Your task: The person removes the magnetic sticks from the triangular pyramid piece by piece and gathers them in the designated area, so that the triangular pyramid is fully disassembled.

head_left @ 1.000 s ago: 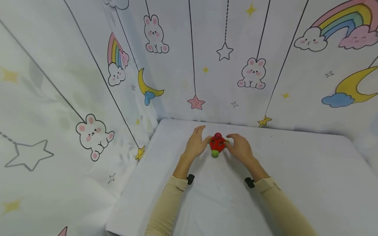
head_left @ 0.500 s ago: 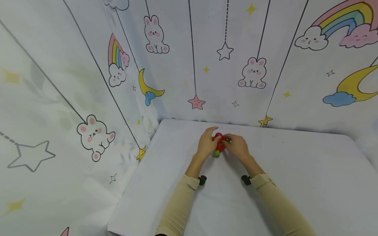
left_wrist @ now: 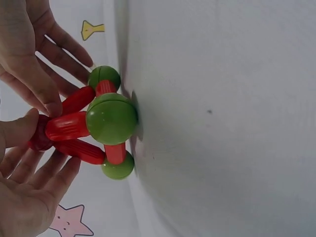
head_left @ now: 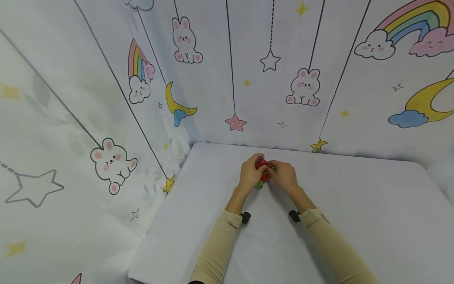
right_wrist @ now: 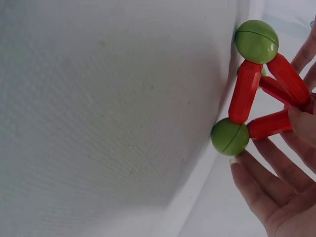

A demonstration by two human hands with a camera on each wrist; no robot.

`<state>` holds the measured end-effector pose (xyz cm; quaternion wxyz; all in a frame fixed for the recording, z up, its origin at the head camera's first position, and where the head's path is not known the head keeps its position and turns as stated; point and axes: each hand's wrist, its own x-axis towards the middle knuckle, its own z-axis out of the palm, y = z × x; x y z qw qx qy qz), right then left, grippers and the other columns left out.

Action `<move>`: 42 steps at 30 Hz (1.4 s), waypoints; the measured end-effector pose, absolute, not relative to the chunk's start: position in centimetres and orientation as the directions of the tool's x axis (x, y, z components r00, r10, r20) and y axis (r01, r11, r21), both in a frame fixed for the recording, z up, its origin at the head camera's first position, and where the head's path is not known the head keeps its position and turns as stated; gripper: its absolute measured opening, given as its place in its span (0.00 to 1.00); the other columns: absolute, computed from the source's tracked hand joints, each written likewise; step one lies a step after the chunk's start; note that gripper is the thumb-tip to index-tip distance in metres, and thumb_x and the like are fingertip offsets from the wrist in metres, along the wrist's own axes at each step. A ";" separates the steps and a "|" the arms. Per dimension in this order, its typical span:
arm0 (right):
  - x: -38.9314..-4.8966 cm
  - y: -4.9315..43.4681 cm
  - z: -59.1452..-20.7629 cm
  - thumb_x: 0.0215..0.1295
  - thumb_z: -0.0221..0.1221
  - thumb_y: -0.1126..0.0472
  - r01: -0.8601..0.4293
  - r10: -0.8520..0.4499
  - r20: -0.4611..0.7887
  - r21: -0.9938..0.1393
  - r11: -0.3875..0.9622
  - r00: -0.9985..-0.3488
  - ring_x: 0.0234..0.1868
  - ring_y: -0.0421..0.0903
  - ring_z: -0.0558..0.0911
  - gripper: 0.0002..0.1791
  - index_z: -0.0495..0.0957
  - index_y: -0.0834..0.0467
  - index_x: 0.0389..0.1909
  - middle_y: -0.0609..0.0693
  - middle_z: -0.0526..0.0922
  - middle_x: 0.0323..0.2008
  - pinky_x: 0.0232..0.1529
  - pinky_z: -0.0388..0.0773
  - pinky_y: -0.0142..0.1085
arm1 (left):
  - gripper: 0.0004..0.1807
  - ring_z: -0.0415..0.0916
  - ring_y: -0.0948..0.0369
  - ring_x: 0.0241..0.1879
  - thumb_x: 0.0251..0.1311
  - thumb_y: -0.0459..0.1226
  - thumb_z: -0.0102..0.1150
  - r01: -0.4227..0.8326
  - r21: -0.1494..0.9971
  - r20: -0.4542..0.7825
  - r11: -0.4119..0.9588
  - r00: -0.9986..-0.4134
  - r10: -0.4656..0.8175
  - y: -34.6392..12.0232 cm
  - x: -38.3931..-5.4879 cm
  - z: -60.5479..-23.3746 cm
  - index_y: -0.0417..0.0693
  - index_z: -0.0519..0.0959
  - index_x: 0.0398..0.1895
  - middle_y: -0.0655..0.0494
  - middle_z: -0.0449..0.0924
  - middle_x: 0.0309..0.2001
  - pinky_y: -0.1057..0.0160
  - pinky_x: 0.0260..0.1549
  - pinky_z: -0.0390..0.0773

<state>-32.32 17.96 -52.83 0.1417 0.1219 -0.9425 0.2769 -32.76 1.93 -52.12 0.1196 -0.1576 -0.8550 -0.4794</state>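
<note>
On the white table (head_left: 354,213) stands a ball-and-rod building toy (head_left: 265,178), a pyramid of red ribbed rods with a dark red ball (left_wrist: 40,134) on top. Green balls (left_wrist: 112,120) join its lower corners and touch the tabletop. My left hand (head_left: 250,174) holds the top from the left, thumb at the dark red ball and fingers behind the rods. From the other side my right hand (head_left: 285,176) pinches the upper rods, its thumb close to the top ball. In the right wrist view the hand and rods (right_wrist: 270,124) mostly hide that ball.
White cloth walls (head_left: 213,86) with printed rabbits, stars and rainbows rise behind and left of the table. The table's back edge runs just beyond the hands. A black camera mount (head_left: 245,217) sits at the left wrist, another (head_left: 294,216) at the right.
Both hands have closed in from the sides of the toy to its top, the left moving right. The toy stays in nearly the same spot. Over the last half second little has moved.
</note>
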 end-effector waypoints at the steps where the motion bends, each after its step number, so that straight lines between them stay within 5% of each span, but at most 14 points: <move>1: -32.3 17.9 -52.8 0.73 0.65 0.52 -0.312 -0.152 0.341 -0.484 0.817 -0.928 0.44 0.61 0.88 0.20 0.85 0.61 0.56 0.58 0.90 0.47 0.43 0.83 0.57 | 0.25 0.83 0.56 0.57 0.66 0.31 0.69 0.388 0.784 0.361 0.484 -0.920 0.152 1.9 -32.8 -52.1 0.46 0.79 0.66 0.52 0.86 0.57 0.57 0.58 0.81; 15: -32.2 17.7 -53.0 0.71 0.67 0.57 -0.362 -0.151 0.426 -0.471 0.805 -0.892 0.43 0.62 0.88 0.16 0.87 0.62 0.52 0.58 0.90 0.45 0.42 0.82 0.60 | 0.25 0.84 0.56 0.55 0.65 0.27 0.68 0.398 0.827 0.385 0.398 -0.916 0.116 1.9 -33.0 -53.0 0.47 0.78 0.64 0.51 0.86 0.55 0.60 0.55 0.82; 42: -30.9 19.3 -53.1 0.79 0.54 0.54 -0.106 0.026 0.163 -0.749 0.654 -0.986 0.54 0.63 0.85 0.20 0.75 0.66 0.59 0.66 0.84 0.55 0.50 0.85 0.54 | 0.26 0.82 0.48 0.59 0.66 0.24 0.65 0.276 0.933 0.288 0.229 -0.958 -0.017 0.0 -33.0 -53.4 0.48 0.77 0.66 0.49 0.80 0.58 0.58 0.54 0.83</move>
